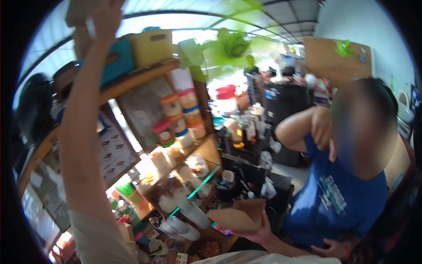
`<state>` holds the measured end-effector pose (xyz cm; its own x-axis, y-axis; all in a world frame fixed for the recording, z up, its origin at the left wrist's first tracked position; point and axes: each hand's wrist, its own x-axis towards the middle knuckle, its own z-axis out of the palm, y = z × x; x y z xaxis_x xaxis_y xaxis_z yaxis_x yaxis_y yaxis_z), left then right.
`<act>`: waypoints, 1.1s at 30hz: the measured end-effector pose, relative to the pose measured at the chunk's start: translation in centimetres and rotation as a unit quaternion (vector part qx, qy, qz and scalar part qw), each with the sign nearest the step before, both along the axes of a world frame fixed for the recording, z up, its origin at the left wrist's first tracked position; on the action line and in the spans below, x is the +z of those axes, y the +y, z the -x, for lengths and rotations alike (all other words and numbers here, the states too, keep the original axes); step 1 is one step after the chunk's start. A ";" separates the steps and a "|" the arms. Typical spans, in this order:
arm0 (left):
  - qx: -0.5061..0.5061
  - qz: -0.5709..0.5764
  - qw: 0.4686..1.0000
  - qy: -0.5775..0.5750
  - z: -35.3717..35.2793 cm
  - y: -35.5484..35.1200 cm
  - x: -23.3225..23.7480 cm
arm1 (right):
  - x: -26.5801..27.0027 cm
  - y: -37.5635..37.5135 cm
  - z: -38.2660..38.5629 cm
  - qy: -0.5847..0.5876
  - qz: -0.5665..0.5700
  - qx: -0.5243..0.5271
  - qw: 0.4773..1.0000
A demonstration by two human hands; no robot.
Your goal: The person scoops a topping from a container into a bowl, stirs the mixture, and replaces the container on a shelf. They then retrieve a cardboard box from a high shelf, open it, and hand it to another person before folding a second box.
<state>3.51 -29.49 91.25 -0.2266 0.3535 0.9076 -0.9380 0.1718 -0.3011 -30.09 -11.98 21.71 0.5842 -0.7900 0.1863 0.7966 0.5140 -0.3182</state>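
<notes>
My left arm stretches high up at the far left of the head view. My left hand, blurred and partly cut off by the top edge, is closed at the side of a brown cardboard box on top of the shelf. Lower down, an open brown cardboard food box rests in my right hand, its flap standing up. My right fingers are under and along its side. Beneath it, a bowl of reddish-brown food and white squeeze bottles stand on the counter.
A co-worker in a blue shirt stands close on the right, one arm raised. Above the counter, a wooden shelf holds yellow and teal bins. Stacked lidded tubs stand below; a green fan is behind.
</notes>
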 end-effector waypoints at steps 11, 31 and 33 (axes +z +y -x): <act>0.004 -0.194 0.966 -0.173 11.5 18.7 -28.8 | 2.6 -3.6 4.5 -0.115 0.058 -0.062 0.990; -0.266 -0.402 0.766 -0.426 15.6 18.3 -41.2 | 2.7 -1.0 6.4 -0.143 0.065 -0.165 0.974; -0.273 -0.410 0.765 -0.416 15.4 17.8 -41.4 | 3.1 -0.6 6.3 -0.118 0.075 -0.185 0.973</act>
